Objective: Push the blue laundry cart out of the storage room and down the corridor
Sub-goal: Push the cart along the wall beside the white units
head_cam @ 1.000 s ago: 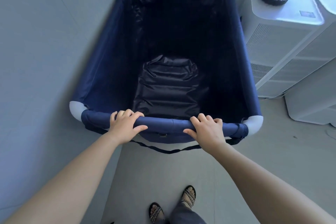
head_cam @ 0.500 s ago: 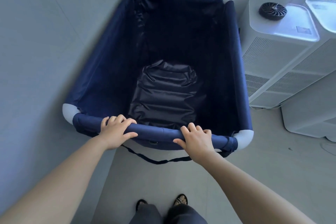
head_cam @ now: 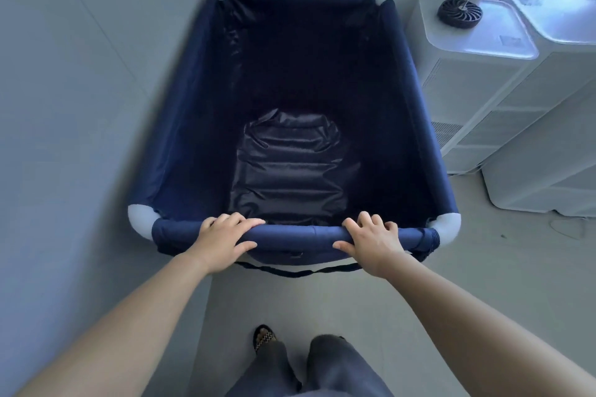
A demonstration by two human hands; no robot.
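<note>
Left hand (head_cam: 222,240), right hand (head_cam: 371,242): fingers grip near rail (head_cam: 296,233) of blue laundry cart (head_cam: 180,151); grip unchanged, rail now level in view.

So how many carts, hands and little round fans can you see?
Cart: 1
Hands: 2, the left hand and the right hand, both gripping the cart's near rail
Fan: 1, black, on top of a white machine
Total: 4

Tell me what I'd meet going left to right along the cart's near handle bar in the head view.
Grey wall → white left corner cap → left hand gripping the handle bar → right hand gripping it → white right corner cap → bare floor.
</note>
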